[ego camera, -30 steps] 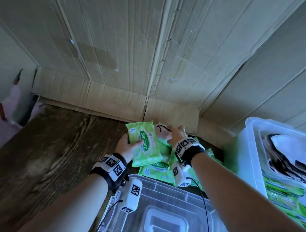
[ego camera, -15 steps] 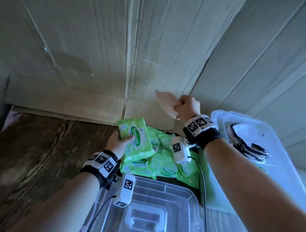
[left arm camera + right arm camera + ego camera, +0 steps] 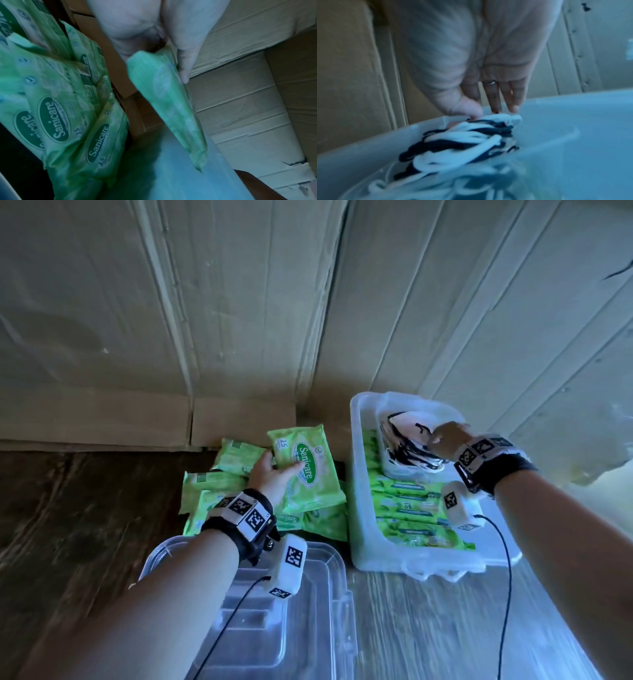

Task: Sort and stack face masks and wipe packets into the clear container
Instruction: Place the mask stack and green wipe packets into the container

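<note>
your right hand [image 3: 442, 440] has carried its mask from the far pile onto the mask stack [image 3: 407, 453] in the clear container [image 3: 356, 474], fingers straight | your left hand [image 3: 274, 481] still clamps a wipe packet [image 3: 305, 470] | that packet goes in next

Dim, bluish, motion-blurred wrist views.

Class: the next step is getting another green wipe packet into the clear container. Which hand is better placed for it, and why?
Left. The left hand already holds a wipe packet beside the clear container. The right hand is busy at the face masks inside it.
</note>
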